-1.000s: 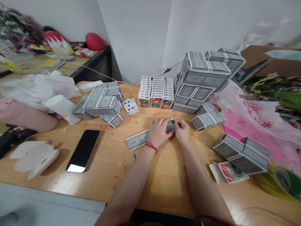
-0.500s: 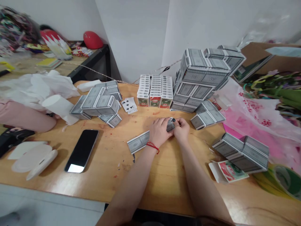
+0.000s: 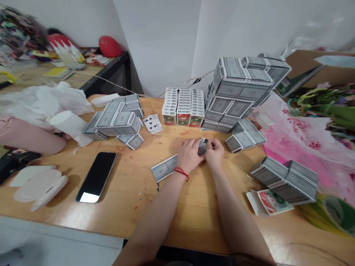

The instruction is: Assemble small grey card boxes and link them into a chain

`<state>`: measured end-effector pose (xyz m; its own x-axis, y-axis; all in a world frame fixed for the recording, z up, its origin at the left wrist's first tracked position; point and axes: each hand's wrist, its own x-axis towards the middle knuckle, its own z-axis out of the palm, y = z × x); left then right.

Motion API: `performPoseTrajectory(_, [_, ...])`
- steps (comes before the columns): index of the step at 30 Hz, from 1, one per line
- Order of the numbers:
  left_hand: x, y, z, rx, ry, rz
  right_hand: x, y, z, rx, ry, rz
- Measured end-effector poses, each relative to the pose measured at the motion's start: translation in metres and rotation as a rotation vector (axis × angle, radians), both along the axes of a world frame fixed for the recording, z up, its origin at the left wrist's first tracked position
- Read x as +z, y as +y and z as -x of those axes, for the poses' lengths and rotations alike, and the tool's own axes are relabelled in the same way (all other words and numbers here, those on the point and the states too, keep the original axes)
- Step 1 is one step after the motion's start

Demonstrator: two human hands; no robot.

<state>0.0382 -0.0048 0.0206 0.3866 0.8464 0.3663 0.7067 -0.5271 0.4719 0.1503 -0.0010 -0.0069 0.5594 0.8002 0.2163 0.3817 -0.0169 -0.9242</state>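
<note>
In the middle of the table my left hand (image 3: 190, 157), with a red cord at its wrist, is curved over a grey-patterned playing card (image 3: 202, 148). Close on its right, my right hand (image 3: 215, 153) is closed, thumb and fingers gripping the same card's right end. How the card is folded is mostly hidden by the fingers. A flat strip of grey-backed playing cards (image 3: 164, 169) lies on the wood and runs under my left hand. Farther off, a few face-up playing cards (image 3: 152, 123) lie loosely overlapped.
Blocks built from cards stand at left (image 3: 118, 118), in a tall stack (image 3: 241, 87), and at right (image 3: 285, 179). Boxed card decks (image 3: 183, 107) form rows at the back. A phone (image 3: 96, 177), an opened card box (image 3: 270, 202), tape (image 3: 332, 212) and a pink bottle (image 3: 30, 136) lie around.
Both hands and the card between them are almost where they were, shifted very slightly right in the picture. The grip looks the same.
</note>
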Motion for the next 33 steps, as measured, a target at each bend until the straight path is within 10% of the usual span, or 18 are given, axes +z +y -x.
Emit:
performPoseTrajectory(15, [0.002,-0.004,-0.003,0.040,0.002,0.013,-0.002,0.001,0.000,-0.035,-0.030,-0.016])
performPoseTrajectory(25, [-0.003,0.002,0.002,0.189,-0.280,0.056,0.009,-0.001,0.000,0.354,0.343,-0.012])
performPoseTrajectory(33, [-0.015,0.024,0.011,-0.001,-0.785,0.523,-0.001,0.003,0.001,0.292,0.468,-0.027])
